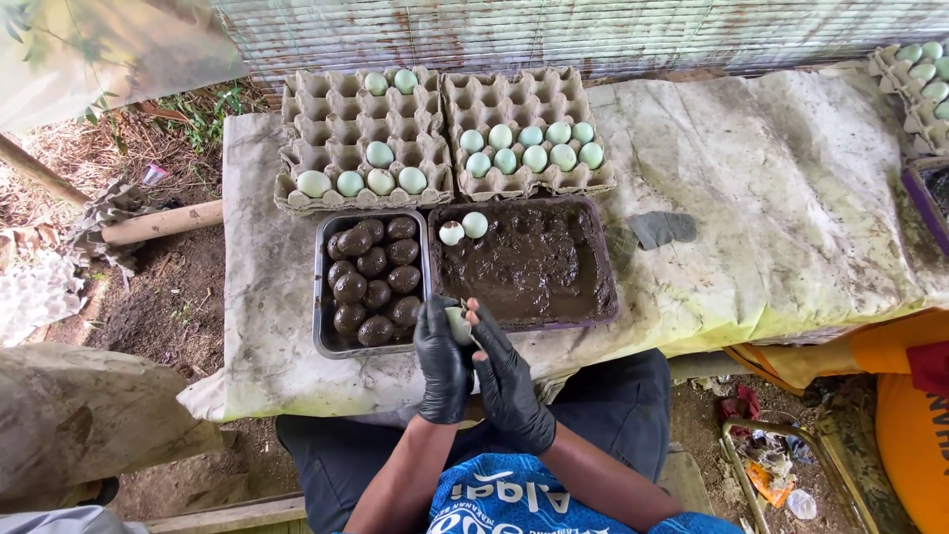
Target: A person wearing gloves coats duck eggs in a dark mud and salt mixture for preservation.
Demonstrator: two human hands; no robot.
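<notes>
Black-gloved fingers [481, 341] of both hands curl narrowly around one pale egg [458, 324], held just over the near edge of the table. The left hand [442, 364] cups the egg from its side while the right hand [506, 381] presses against it from the other, fingertips touching the shell.

Just beyond the fingers sits a dark rectangular tray of mud [593, 259], with two pale eggs [463, 229] resting in its far left corner. Beside it, to the left of the fingers, a metal tray [321, 297] holds mud-coated eggs [374, 282] packed in rows.

Farther from the fingers, two grey pulp egg cartons lie side by side. The left carton [326, 109] holds a few pale green eggs along its near rows and two at its far edge. The right carton [514, 99] holds two rows of pale green eggs near its middle. Well off to the right, at the table's far corner, another carton [914, 114] carries more pale eggs.

A stained cloth [771, 198] covers the table under everything.
</notes>
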